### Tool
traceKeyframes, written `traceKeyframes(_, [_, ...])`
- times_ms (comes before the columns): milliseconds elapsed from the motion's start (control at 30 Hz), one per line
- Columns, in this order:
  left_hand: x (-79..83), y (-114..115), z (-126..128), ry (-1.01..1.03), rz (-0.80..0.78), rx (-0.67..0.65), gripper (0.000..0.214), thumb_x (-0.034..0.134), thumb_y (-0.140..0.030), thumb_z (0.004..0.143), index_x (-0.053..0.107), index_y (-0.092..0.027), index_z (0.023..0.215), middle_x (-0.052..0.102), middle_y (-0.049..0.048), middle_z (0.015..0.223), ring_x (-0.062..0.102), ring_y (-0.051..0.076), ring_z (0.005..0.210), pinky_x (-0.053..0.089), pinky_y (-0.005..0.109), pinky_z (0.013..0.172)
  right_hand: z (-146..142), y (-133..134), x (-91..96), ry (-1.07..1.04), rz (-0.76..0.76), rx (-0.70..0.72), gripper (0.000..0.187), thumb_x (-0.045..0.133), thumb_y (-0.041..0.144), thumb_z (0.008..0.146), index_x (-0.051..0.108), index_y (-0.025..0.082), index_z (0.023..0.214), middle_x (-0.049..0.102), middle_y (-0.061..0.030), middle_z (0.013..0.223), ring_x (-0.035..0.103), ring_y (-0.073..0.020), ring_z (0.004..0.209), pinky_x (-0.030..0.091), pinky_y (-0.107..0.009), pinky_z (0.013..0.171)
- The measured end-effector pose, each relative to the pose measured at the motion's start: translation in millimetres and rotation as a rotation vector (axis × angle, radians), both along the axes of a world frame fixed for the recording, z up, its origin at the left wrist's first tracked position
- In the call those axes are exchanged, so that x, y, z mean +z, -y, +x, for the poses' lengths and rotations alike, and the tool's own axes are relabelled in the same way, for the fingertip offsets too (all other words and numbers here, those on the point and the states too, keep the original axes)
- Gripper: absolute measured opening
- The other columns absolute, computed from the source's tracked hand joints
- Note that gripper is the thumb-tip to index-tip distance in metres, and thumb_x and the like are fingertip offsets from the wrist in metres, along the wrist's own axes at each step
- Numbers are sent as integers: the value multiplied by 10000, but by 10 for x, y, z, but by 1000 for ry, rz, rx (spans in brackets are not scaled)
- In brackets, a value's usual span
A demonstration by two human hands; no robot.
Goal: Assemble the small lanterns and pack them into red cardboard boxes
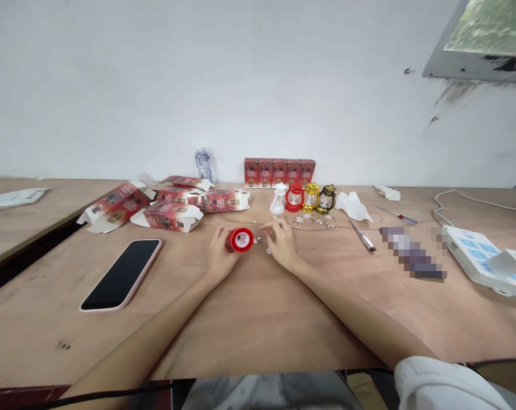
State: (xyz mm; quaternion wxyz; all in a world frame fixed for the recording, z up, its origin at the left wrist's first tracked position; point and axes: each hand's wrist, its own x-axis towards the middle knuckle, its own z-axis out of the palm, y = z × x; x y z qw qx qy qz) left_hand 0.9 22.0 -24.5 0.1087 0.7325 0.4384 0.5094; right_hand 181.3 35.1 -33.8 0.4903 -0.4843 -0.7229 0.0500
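Note:
My left hand point(220, 256) is wrapped round a small red lantern point(242, 240), which lies tilted so that its round base with a printed label faces me. To its right, my right hand point(282, 245) has its thumb and fingers drawn together over the table. Whatever is between those fingertips is too small to make out. Thin wire pieces point(255, 230) lie between the two hands. Behind them stand a white lantern point(278, 199), a red lantern point(294, 197), a gold lantern point(311, 197) and a black-and-gold lantern point(326, 199) in a row.
Opened red cartons point(170, 215) are heaped at the back left, near a water bottle point(203, 165). Closed red boxes point(279, 173) line the wall. A phone point(121, 275) lies left; a utility knife point(362, 236), screwdriver point(405, 217), crumpled paper point(353, 206) and power strip point(475, 253) are right.

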Motion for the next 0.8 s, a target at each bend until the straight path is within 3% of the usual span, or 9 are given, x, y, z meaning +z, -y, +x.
traceKeyframes(167, [-9,-1,-2,-13,5,-23,306,641,-141,690,590,-200,985,593,40,976,553,201,942,475,322,813,7,-70,-23,194,-206,29,168,596,108,794,611,224,914,682,-40,967,549,-232,1007,389,-414,889])
traceKeyframes(500, [-21,0,3,-32,-3,-41,297,646,-179,701,577,-201,989,594,50,1002,555,212,960,470,350,829,7,-123,-79,311,-190,78,157,592,97,803,614,215,903,690,-39,914,559,-223,915,413,-368,807])
traceKeyframes(633, [-11,4,5,-31,-2,-43,296,641,-168,698,578,-205,985,598,47,997,556,212,957,474,357,834,16,-92,-69,232,-77,139,185,517,64,819,602,208,898,673,-52,889,566,-215,888,452,-362,802])
traceKeyframes(800, [-11,2,8,-26,2,-38,291,633,-159,696,582,-207,979,602,45,991,554,212,955,474,352,833,-16,34,-67,-101,261,191,101,475,166,885,539,221,829,672,-39,841,635,-162,836,504,-317,780])
